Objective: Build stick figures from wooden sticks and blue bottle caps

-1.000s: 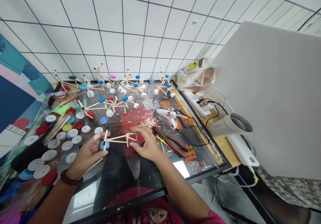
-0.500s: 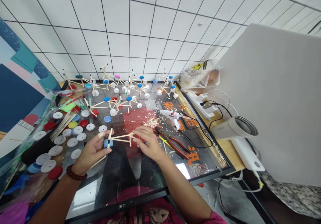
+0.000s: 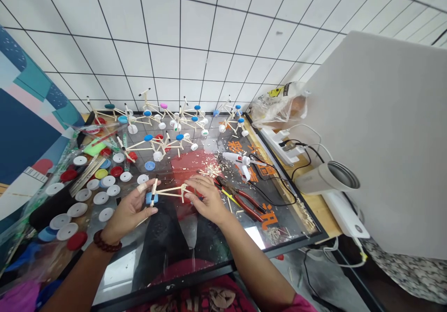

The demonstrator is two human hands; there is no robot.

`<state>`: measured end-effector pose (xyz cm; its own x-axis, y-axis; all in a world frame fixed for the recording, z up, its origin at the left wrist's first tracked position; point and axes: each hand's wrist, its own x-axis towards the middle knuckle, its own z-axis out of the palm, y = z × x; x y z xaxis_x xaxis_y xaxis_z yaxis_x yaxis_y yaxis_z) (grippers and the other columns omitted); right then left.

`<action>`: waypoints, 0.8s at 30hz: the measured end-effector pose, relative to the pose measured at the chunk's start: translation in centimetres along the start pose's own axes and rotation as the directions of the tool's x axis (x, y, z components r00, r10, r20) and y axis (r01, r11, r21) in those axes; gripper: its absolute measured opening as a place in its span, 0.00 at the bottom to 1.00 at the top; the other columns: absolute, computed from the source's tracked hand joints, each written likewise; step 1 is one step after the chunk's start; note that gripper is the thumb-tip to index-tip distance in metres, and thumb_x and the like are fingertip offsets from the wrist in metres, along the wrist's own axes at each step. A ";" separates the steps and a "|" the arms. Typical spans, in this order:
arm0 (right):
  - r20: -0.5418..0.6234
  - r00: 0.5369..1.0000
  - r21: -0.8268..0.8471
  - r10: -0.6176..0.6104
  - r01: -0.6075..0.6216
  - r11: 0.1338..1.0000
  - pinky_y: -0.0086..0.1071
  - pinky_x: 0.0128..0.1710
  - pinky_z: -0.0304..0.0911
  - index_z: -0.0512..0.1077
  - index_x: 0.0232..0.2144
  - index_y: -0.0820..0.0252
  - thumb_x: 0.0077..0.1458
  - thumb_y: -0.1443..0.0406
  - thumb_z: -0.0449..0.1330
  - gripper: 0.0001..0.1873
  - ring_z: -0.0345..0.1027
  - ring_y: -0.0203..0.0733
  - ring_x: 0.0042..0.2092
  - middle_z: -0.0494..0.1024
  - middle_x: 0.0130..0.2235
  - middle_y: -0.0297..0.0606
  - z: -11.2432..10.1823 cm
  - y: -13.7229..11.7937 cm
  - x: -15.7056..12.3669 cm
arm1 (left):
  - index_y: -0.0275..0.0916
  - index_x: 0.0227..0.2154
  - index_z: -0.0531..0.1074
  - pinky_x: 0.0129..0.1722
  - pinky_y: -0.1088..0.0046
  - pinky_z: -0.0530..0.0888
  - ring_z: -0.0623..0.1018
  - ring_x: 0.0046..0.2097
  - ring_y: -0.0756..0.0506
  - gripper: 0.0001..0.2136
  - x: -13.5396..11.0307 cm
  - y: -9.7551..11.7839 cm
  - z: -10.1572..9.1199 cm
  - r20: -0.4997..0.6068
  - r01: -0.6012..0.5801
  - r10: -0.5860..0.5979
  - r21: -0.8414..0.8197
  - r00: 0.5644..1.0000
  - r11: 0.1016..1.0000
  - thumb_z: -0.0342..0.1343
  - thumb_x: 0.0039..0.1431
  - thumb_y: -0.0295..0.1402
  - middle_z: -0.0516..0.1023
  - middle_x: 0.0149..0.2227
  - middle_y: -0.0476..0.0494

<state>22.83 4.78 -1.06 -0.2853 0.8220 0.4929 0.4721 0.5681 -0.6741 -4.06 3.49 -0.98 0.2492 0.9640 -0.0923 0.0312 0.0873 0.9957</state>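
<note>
A small wooden stick frame spans the space between my hands above the glass tabletop. My left hand is closed on its left end, thumb and fingers at the two ends of a crossbar with black bands. My right hand pinches the frame's right end, where short sticks meet; its fingers partly hide that joint. A blue piece shows behind the crossbar; whether it is attached I cannot tell. Several finished-looking stick models with bottle-cap wheels, one with a blue cap, stand beyond my hands.
Loose bottle caps cover the left side. A white glue gun, red-handled pliers and wood scraps lie right of centre. Along the right edge are a power strip, cables and a tipped white cup.
The stick frame's left end has shifted very slightly right with my left hand. My right hand stays nearly still at the other end.
</note>
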 end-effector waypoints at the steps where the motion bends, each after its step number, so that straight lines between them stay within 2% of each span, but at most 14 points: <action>1: 0.000 1.000 0.000 0.002 -0.002 1.000 0.47 0.56 0.62 0.74 0.53 0.51 0.61 0.60 0.63 0.18 0.72 0.47 0.54 0.82 0.48 0.42 0.0 0.0 0.0 | 0.46 0.62 0.67 0.68 0.52 0.58 0.63 0.69 0.35 0.34 0.0 0.1 0.1 0.003 -0.005 0.005 -0.005 1.000 1.000 0.69 0.51 0.32 0.68 0.66 0.36; 5: -0.008 1.000 -0.001 0.019 -0.019 1.000 0.47 0.58 0.62 0.73 0.55 0.52 0.56 0.59 0.67 0.24 0.72 0.48 0.55 0.81 0.50 0.43 -0.1 0.0 -0.1 | 0.45 0.63 0.66 0.69 0.52 0.56 0.62 0.69 0.34 0.35 0.0 0.3 0.2 -0.003 -0.013 0.013 0.000 1.000 1.000 0.69 0.50 0.32 0.67 0.66 0.36; 11: -0.029 0.999 -0.023 0.037 -0.037 0.999 0.49 0.60 0.59 0.72 0.55 0.52 0.53 0.59 0.67 0.27 0.71 0.50 0.56 0.80 0.52 0.44 0.0 0.3 -0.2 | 0.45 0.63 0.64 0.69 0.53 0.56 0.60 0.70 0.35 0.35 -0.2 -0.2 -0.1 -0.012 -0.047 0.047 0.015 0.999 0.999 0.68 0.52 0.33 0.64 0.68 0.36; 17: -0.006 0.997 -0.034 0.073 -0.073 0.997 0.53 0.63 0.52 0.71 0.57 0.53 0.49 0.64 0.62 0.30 0.67 0.52 0.59 0.77 0.54 0.44 -0.9 0.0 -0.2 | 0.48 0.63 0.64 0.71 0.53 0.50 0.58 0.71 0.37 0.33 -0.5 -0.1 0.1 -0.069 -0.155 0.155 0.016 0.985 0.988 0.67 0.54 0.30 0.64 0.68 0.38; 21: -0.020 0.994 0.003 0.106 -0.106 0.994 0.52 0.63 0.55 0.70 0.57 0.54 0.44 0.69 0.58 0.34 0.66 0.52 0.60 0.76 0.55 0.43 -1.6 -0.3 -0.1 | 0.46 0.63 0.63 0.71 0.51 0.50 0.58 0.71 0.36 0.34 -0.5 0.0 0.0 -0.078 -0.164 0.165 0.021 0.983 0.986 0.68 0.53 0.30 0.65 0.67 0.36; 24: -0.104 0.985 0.095 0.135 -0.125 0.988 0.50 0.62 0.58 0.71 0.54 0.54 0.43 0.71 0.56 0.33 0.67 0.50 0.58 0.77 0.53 0.42 -1.8 -0.2 0.0 | 0.45 0.63 0.64 0.71 0.51 0.51 0.59 0.70 0.35 0.34 -0.7 0.3 0.1 -0.102 -0.180 0.181 0.019 0.978 0.983 0.68 0.53 0.30 0.66 0.67 0.36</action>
<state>24.28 4.62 0.05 -0.1310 0.8824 0.4519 0.4226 0.4621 -0.7797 -4.08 2.85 -0.63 0.1511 0.9843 0.0910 0.0046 -0.0927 0.9957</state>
